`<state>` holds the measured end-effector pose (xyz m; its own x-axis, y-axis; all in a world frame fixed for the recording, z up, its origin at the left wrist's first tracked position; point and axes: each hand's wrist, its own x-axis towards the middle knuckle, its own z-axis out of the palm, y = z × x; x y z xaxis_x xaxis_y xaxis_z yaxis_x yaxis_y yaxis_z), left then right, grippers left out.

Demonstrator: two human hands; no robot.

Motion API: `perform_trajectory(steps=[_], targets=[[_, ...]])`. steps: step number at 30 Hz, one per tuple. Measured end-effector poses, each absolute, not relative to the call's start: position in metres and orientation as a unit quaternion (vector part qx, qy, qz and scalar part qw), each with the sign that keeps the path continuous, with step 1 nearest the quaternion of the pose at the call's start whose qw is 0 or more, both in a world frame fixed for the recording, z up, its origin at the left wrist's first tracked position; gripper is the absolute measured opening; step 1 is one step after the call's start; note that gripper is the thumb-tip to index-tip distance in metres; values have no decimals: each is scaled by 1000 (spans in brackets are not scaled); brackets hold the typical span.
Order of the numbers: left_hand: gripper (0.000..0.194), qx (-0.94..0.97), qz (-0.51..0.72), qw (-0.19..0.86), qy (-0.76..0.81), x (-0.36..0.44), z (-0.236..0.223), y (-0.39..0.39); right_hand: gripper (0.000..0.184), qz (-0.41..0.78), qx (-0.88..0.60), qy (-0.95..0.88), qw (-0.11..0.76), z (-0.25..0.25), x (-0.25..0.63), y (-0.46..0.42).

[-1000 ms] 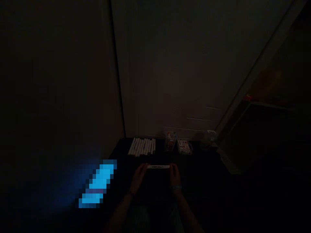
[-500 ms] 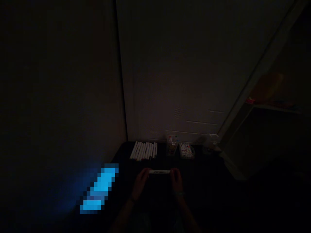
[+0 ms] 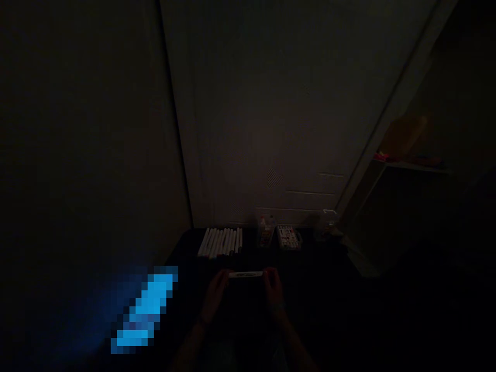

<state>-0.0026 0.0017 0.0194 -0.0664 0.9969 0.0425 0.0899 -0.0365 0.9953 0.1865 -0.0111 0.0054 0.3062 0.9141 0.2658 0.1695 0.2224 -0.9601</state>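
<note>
A white marker (image 3: 246, 275) with dark print along its barrel lies level between my two hands, above the dark table (image 3: 310, 289). My left hand (image 3: 217, 288) pinches its left end, and my right hand (image 3: 273, 287) is closed on the right end. Both ends are covered by my fingers. Beyond my left hand, several white markers (image 3: 220, 243) lie side by side in a row at the back of the table. The scene is very dark, so finger detail is faint.
Along the back stand a clear container (image 3: 265, 232) with items inside, a case of markers (image 3: 289, 238) and another clear container (image 3: 326, 226). A blurred bright blue screen (image 3: 149, 305) glows at the left. To the right is a shelf (image 3: 418, 168) holding an orange object (image 3: 405, 135).
The view has shifted, so the table and things on it appear slightly further left. Both hands keep hold of the marker, which stays nearly level.
</note>
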Motion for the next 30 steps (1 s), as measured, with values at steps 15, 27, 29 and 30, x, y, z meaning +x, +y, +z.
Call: perform_trajectory(steps=[15, 27, 29, 30], targets=[[48, 549, 470, 446, 528, -5, 30, -2, 31, 291, -548, -489, 613, 5, 185, -10], [49, 539, 478, 405, 563, 4, -1, 11, 35, 246, -564, -452, 645, -30, 187, 8], [51, 542, 468, 407, 567, 4, -5, 12, 35, 249, -563, -450, 647, -31, 186, 9], [52, 543, 462, 406, 572, 4, -5, 12, 35, 253, -565, -446, 646, -30, 186, 10]])
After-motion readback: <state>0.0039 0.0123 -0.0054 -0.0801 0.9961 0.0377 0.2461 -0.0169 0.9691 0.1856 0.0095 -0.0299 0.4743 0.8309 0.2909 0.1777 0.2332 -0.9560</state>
